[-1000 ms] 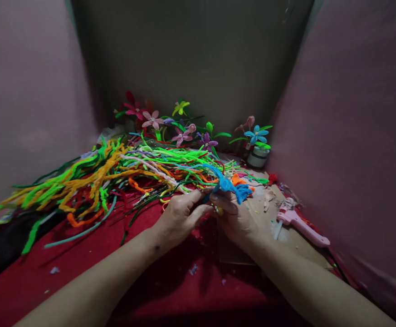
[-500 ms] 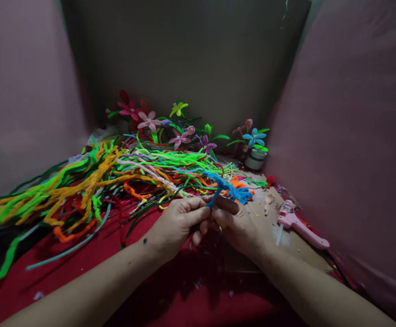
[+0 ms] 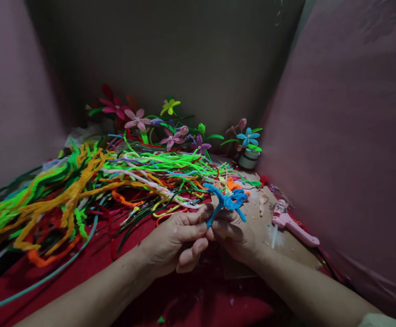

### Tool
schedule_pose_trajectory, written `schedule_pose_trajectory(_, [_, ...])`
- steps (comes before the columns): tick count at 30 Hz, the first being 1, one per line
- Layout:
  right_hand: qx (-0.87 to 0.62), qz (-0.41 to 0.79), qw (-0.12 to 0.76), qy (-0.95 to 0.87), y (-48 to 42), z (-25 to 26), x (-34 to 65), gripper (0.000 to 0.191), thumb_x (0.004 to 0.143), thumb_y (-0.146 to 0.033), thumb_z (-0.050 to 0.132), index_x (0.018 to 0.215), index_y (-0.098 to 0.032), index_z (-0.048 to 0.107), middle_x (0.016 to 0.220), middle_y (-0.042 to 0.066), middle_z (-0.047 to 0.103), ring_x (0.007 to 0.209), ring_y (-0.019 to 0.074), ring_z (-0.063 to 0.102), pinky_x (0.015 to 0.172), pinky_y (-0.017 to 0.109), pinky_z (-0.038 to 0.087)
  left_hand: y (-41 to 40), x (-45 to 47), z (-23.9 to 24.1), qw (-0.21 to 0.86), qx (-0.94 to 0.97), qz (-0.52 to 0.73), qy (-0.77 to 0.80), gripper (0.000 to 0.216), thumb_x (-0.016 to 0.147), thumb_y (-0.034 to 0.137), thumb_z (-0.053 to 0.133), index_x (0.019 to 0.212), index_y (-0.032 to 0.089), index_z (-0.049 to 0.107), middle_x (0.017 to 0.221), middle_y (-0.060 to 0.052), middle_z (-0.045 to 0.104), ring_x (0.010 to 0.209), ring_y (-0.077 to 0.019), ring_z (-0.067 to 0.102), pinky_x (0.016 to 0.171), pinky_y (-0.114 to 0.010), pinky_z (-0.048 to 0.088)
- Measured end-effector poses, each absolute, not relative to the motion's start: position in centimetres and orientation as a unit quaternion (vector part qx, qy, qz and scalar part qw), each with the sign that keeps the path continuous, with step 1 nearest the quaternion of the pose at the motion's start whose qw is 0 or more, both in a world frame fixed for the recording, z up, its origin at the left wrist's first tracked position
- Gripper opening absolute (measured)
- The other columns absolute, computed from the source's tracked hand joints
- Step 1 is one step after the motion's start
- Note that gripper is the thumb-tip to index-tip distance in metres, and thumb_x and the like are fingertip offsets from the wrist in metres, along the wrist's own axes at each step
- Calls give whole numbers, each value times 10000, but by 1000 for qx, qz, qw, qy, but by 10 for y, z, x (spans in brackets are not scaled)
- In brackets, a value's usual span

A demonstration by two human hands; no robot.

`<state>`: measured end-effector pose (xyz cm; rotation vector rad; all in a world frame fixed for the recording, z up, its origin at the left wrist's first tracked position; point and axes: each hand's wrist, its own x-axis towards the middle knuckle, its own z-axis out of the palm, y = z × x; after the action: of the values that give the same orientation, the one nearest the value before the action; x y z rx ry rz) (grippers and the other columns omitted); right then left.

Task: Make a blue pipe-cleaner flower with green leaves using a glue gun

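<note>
A blue pipe-cleaner flower with several fuzzy petals rises between my two hands. My left hand pinches the lower end of one long blue petal between thumb and fingers. Close against it, my right hand is closed around the flower's base from the right, and its fingertips are partly hidden behind the petals. Just behind the blue flower lies an orange pipe-cleaner piece, partly covered by it.
Pipe cleaners in many colours are heaped at left and centre. Finished flowers stand along the back, one by a small jar. A pink glue gun rests on cardboard at right. Scissors lie behind my left hand.
The view has shifted right and the surroundings slide left. The blue flower has turned, showing more of its petals and a pale centre. Both hands keep their grip, slightly lower in view.
</note>
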<state>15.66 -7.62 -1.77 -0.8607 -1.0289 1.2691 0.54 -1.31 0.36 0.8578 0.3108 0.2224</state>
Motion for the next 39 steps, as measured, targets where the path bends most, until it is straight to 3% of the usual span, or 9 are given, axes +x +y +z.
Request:
schedule_pose_trajectory(8, [-392, 530, 635, -403, -75, -12, 153, 155, 691, -267, 655, 835, -208, 647, 641, -7, 539, 566, 125, 449, 562, 270, 375, -20, 8, 11, 760, 585, 177, 220, 262, 816, 332, 523, 666, 125, 583, 483, 12, 538, 323, -59, 440, 330, -159, 335])
schedule_pose_trajectory(12, [-408, 479, 662, -407, -79, 2, 148, 105, 675, -310, 678, 699, -218, 634, 615, -4, 526, 577, 147, 457, 588, 306, 395, -28, 10, 11, 588, 693, 306, 282, 127, 782, 284, 565, 807, 171, 620, 579, 29, 560, 454, -90, 513, 459, -194, 422])
schedule_pose_trajectory(15, [-406, 477, 661, -413, -84, 11, 145, 132, 658, -329, 700, 653, -223, 620, 615, 7, 557, 632, 188, 507, 640, 350, 424, -31, 13, 6, 513, 739, 345, 268, 179, 818, 294, 511, 732, 183, 623, 529, 35, 531, 447, -91, 498, 485, -199, 409])
schedule_pose_trajectory(20, [-397, 440, 696, -405, -85, 1, 146, 139, 646, -284, 730, 709, -226, 621, 738, 2, 616, 730, 185, 538, 732, 346, 440, -37, 21, 7, 545, 706, 359, 276, 184, 804, 293, 528, 672, 176, 581, 525, 32, 529, 445, -97, 487, 480, -212, 399])
schedule_pose_trajectory(24, [-388, 414, 701, -433, -83, -4, 147, 151, 695, -312, 698, 808, -230, 640, 835, 11, 633, 792, 186, 559, 702, 309, 449, -43, 28, 8, 602, 651, 367, 283, 215, 784, 326, 564, 645, 163, 539, 518, 42, 504, 411, -78, 445, 435, -205, 368])
schedule_pose_trajectory(29, [-371, 444, 683, -444, -80, 3, 147, 144, 753, -368, 636, 795, -232, 653, 673, 12, 615, 648, 184, 566, 574, 302, 447, -37, 33, 14, 653, 614, 360, 258, 264, 785, 350, 581, 623, 153, 511, 450, 50, 475, 378, -53, 379, 400, -181, 288])
schedule_pose_trajectory(33, [-345, 450, 684, -458, -72, 18, 153, 160, 715, -364, 674, 738, -207, 659, 700, 17, 607, 660, 164, 544, 597, 289, 448, -28, 34, 25, 684, 599, 352, 222, 220, 776, 341, 610, 695, 139, 576, 435, 55, 459, 374, -40, 351, 399, -169, 258])
schedule_pose_trajectory(36, [-327, 506, 642, -474, -68, 31, 161, 191, 650, -372, 721, 681, -195, 656, 668, -4, 583, 617, 132, 508, 604, 273, 439, -23, 33, 27, 744, 551, 331, 184, 199, 768, 329, 628, 705, 143, 592, 392, 68, 409, 346, -29, 290, 388, -160, 244])
schedule_pose_trajectory(39, [-335, 513, 604, -509, -66, 33, 166, 174, 678, -347, 698, 628, -187, 651, 612, -29, 558, 580, 99, 470, 609, 245, 419, -20, 31, 17, 815, 491, 280, 123, 199, 770, 330, 623, 683, 156, 581, 340, 91, 317, 304, -27, 203, 351, -155, 228])
